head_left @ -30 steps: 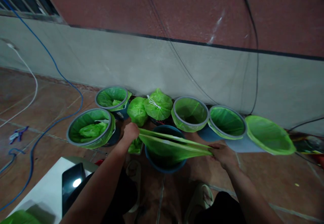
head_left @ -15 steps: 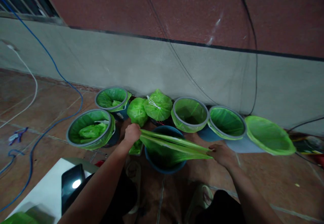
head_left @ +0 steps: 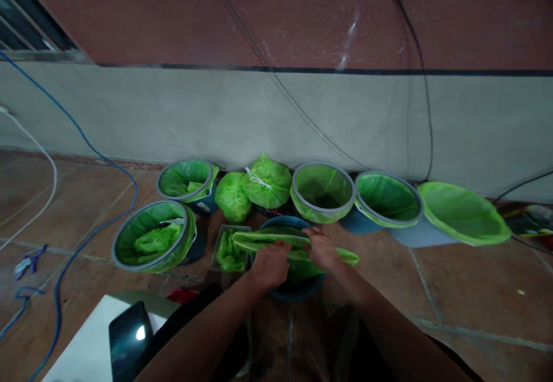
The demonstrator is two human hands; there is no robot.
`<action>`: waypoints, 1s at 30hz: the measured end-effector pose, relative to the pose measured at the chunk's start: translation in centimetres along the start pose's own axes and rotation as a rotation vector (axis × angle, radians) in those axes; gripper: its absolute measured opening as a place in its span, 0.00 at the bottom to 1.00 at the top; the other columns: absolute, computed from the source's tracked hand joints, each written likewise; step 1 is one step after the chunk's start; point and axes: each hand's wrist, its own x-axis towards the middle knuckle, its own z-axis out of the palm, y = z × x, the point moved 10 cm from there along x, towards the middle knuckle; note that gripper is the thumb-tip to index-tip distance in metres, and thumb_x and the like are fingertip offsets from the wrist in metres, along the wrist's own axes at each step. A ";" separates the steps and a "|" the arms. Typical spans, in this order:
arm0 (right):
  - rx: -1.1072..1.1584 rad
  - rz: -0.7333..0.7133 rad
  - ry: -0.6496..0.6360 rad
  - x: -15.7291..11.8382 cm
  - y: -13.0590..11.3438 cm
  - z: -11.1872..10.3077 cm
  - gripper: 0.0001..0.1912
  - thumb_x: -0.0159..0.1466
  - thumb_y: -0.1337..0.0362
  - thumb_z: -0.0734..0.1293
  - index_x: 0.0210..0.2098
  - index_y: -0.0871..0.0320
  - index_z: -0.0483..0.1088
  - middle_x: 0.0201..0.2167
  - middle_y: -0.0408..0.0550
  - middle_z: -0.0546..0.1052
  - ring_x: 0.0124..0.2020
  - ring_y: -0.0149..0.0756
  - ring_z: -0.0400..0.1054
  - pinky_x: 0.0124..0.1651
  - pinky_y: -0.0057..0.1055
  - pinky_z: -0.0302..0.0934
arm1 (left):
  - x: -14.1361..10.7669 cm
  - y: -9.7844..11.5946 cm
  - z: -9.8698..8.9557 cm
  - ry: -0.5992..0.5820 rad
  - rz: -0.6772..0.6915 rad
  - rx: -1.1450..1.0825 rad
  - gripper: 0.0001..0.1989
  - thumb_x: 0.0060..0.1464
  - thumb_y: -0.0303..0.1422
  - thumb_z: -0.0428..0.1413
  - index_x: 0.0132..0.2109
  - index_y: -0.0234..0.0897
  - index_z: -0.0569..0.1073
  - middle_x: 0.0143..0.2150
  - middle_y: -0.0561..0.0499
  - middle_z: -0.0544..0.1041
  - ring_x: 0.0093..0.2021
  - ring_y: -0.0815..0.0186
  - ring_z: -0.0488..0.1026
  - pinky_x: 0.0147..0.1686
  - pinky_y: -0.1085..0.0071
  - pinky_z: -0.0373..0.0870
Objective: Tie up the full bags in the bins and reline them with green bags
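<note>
Over the blue bin (head_left: 291, 295) in front of me, a green plastic bag (head_left: 343, 255) hangs with its mouth spread sideways. My left hand (head_left: 273, 262) grips the near edge of its mouth, fingers closed. Beside it, my right hand (head_left: 320, 248) is closed on the bag's edge a little further right and back. Both hands are close together above the middle of the bin, and the bag's lower part drops into it. Left of the bin stands a small clear container (head_left: 230, 255) of folded green bags.
Along the wall stand lined bins, among them a grey-rimmed one (head_left: 323, 212) and a pale one (head_left: 436, 232). Two stuffed green bags (head_left: 233, 197) sit between bins. A phone (head_left: 129, 336) lies on a white surface (head_left: 82, 341) at lower left. A blue cable (head_left: 103, 220) crosses the floor.
My hands have come together from wide apart, over the bin's middle. The bag, stretched tight between them before, is now slack, with its mouth looser over the bin.
</note>
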 end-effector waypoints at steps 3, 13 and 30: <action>-0.017 0.013 -0.019 0.6 -0.6 1.3 0.22 0.64 0.68 0.62 0.57 0.62 0.67 0.56 0.59 0.71 0.58 0.47 0.63 0.60 0.40 0.55 | 0.8 0.4 2.8 -0.059 -0.026 0.080 0.19 0.55 0.26 0.50 0.54 0.33 0.71 0.53 0.36 0.75 0.47 0.52 0.77 0.46 0.60 0.73; -0.107 0.095 -0.061 1.2 -0.4 1.7 0.15 0.67 0.66 0.58 0.41 0.58 0.76 0.44 0.55 0.78 0.49 0.45 0.70 0.51 0.38 0.58 | 2.1 -1.4 4.0 -0.042 -0.021 0.088 0.16 0.63 0.30 0.43 0.46 0.35 0.74 0.46 0.40 0.78 0.45 0.56 0.78 0.43 0.62 0.74; 0.898 -0.151 0.501 -1.8 -2.2 -11.7 0.15 0.62 0.52 0.65 0.36 0.57 0.75 0.38 0.49 0.79 0.43 0.38 0.72 0.50 0.34 0.63 | -0.4 1.6 -8.1 0.505 0.118 -0.582 0.14 0.65 0.36 0.45 0.42 0.37 0.75 0.34 0.50 0.78 0.33 0.68 0.73 0.36 0.74 0.67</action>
